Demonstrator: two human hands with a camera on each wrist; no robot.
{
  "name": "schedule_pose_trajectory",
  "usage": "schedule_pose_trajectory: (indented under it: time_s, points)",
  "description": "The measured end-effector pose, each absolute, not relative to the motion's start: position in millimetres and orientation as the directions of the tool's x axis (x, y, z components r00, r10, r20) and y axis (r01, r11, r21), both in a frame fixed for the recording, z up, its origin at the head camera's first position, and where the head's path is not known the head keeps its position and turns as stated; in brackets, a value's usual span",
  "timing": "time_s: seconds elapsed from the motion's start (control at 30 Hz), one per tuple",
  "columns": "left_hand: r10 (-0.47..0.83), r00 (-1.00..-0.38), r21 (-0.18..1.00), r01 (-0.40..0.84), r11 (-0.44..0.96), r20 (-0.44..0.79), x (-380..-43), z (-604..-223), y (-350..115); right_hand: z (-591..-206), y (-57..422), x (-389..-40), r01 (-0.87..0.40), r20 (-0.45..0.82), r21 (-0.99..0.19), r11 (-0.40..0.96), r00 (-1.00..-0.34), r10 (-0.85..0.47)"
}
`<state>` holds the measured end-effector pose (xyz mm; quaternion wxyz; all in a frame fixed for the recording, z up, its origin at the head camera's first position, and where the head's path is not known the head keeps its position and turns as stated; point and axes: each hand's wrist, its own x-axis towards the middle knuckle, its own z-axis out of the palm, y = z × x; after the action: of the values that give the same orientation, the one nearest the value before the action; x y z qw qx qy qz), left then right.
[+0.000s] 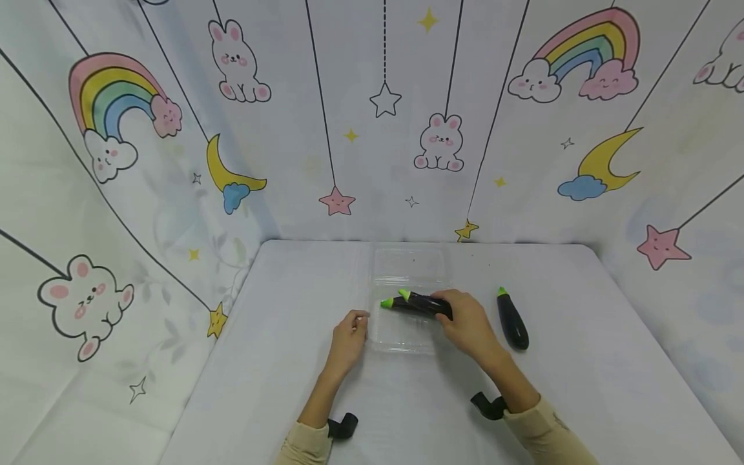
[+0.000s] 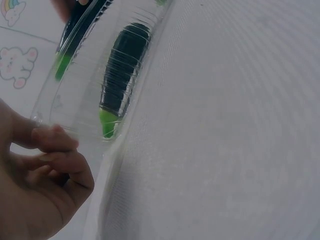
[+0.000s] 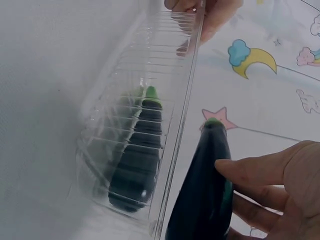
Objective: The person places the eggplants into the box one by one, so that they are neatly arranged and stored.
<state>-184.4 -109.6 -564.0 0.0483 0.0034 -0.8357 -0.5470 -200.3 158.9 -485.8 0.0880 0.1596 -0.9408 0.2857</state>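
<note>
A clear plastic box [image 1: 401, 339] stands on the table with its lid [image 1: 407, 265] folded open toward the back. Inside lies one toy eggplant [image 2: 125, 70], dark purple with a green stem, seen through the ribbed wall. My right hand [image 1: 473, 326] grips a second eggplant [image 3: 202, 185] between thumb and fingers, raised over the box with its green tip pointing left. At the box's left edge, my left hand [image 1: 349, 339] pinches the rim between thumb and curled finger. A third eggplant [image 1: 513, 321] lies on the table, right of my right hand.
The white table [image 1: 279, 361] has its back edge against a white cloth backdrop [image 1: 383, 174] printed with rabbits, stars and rainbows. Cloth also hangs along the left and right sides. A black wrist mount [image 1: 343, 426] sits on the left forearm, another mount [image 1: 488, 407] on the right.
</note>
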Motion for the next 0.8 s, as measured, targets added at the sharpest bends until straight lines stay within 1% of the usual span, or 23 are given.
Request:
schedule_pose_trajectory:
  time_s: [0.5,0.8]
  points:
    - [-0.060,-0.995,0.914,0.051,0.402,0.082,-185,-564,-109,-493,149,-207,-0.404,0.236,-0.478,0.780,-0.914,-0.329]
    - [-0.053,-0.995,0.918,0.056,0.392,0.083,-184,-565,-109,-501,142,-212,-0.417,0.225,-0.466,0.780,-0.909,-0.351]
